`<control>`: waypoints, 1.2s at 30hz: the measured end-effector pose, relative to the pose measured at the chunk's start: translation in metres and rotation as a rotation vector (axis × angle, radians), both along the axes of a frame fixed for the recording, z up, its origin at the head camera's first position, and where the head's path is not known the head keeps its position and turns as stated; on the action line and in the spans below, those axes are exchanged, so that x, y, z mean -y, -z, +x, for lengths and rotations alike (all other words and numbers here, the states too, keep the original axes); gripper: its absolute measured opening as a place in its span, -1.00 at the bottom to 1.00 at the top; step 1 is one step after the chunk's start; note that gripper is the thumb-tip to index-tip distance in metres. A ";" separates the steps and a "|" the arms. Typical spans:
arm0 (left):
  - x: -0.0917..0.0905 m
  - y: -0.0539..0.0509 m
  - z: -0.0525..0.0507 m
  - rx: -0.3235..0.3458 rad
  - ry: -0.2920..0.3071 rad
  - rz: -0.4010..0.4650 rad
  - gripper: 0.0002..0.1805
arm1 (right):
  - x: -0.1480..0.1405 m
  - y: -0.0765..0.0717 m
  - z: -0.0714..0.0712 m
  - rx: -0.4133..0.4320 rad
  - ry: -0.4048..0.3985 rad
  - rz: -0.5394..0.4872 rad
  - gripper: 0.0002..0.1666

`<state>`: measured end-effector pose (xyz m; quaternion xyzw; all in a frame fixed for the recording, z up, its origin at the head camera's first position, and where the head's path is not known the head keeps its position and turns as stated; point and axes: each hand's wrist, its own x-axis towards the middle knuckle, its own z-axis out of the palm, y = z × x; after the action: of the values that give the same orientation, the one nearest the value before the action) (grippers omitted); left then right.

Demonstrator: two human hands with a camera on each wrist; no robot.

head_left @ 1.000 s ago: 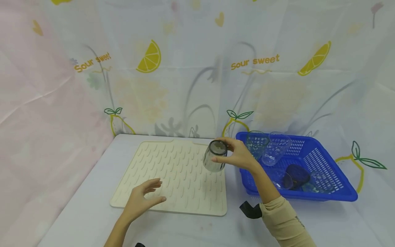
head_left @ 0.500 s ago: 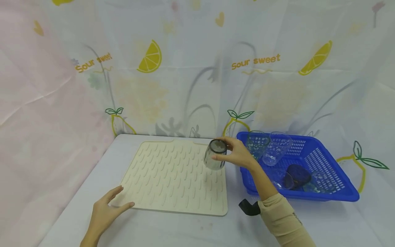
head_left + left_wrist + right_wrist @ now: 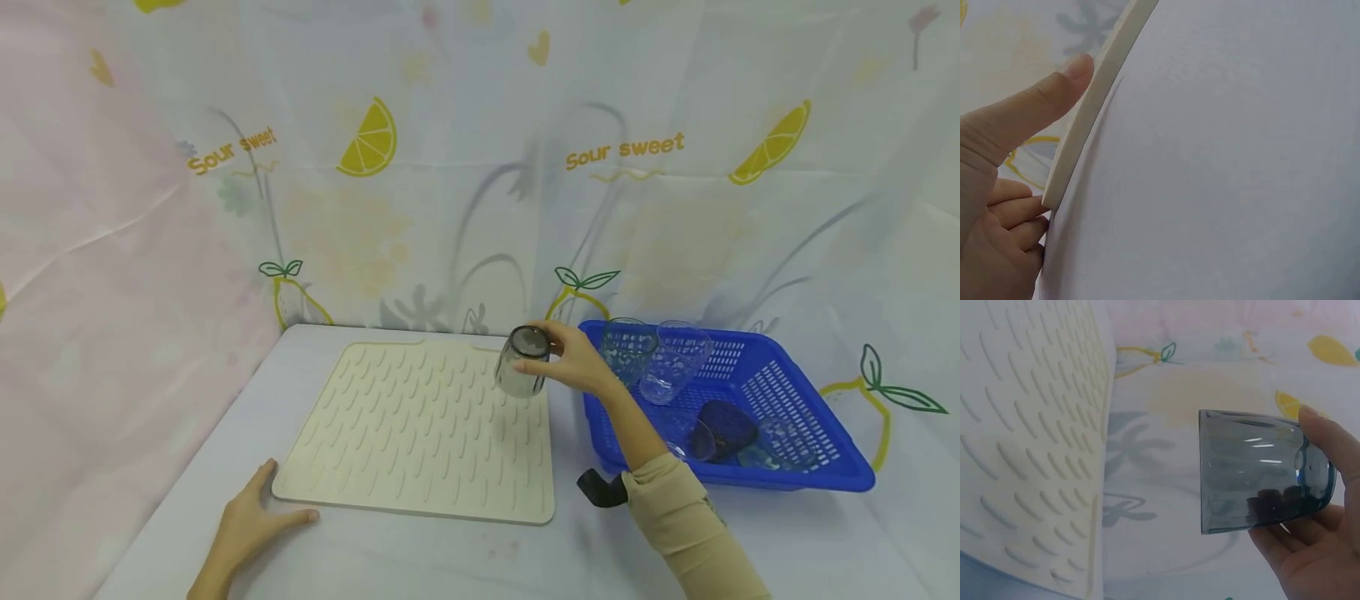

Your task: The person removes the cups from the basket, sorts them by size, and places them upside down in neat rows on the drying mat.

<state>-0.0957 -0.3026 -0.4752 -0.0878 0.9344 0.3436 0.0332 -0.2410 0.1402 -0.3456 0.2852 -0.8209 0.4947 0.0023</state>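
My right hand holds a smoky grey drinking glass above the far right part of a cream drying mat. Its thick base is up and its mouth down; in the right wrist view, thumb and fingers grip the glass near the base, with the mouth apart from the ridged mat. At the mat's near left corner is my left hand, thumb and fingers spread around that corner. The left wrist view has its thumb by the mat's edge and its fingers at the corner.
A blue plastic basket stands right of the mat, holding a clear glass, a greenish glass, a dark glass and other glassware. A black curved piece is by the right sleeve. Printed cloth hangs behind the white-covered table.
My left hand has moved left and down from over the mat to its near left corner. My right hand has shifted slightly toward the far edge with the glass.
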 end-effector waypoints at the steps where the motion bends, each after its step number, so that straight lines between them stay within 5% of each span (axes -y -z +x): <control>1: 0.000 0.002 0.000 -0.016 0.012 0.000 0.26 | 0.001 0.000 -0.001 0.003 0.001 -0.001 -0.30; 6: 0.001 0.005 0.000 -0.067 0.039 0.017 0.22 | 0.004 0.002 -0.005 0.016 -0.005 -0.009 -0.30; 19: 0.003 0.008 -0.006 -0.068 -0.013 0.079 0.13 | 0.012 0.007 -0.017 0.017 -0.009 -0.015 -0.33; 36: -0.003 0.014 -0.007 -0.186 0.006 0.010 0.18 | 0.021 0.015 -0.043 0.073 0.071 0.085 -0.31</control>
<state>-0.1025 -0.2997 -0.4891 -0.0525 0.9320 0.3549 -0.0524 -0.2836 0.1197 -0.3606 0.2375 -0.8502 0.4692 -0.0222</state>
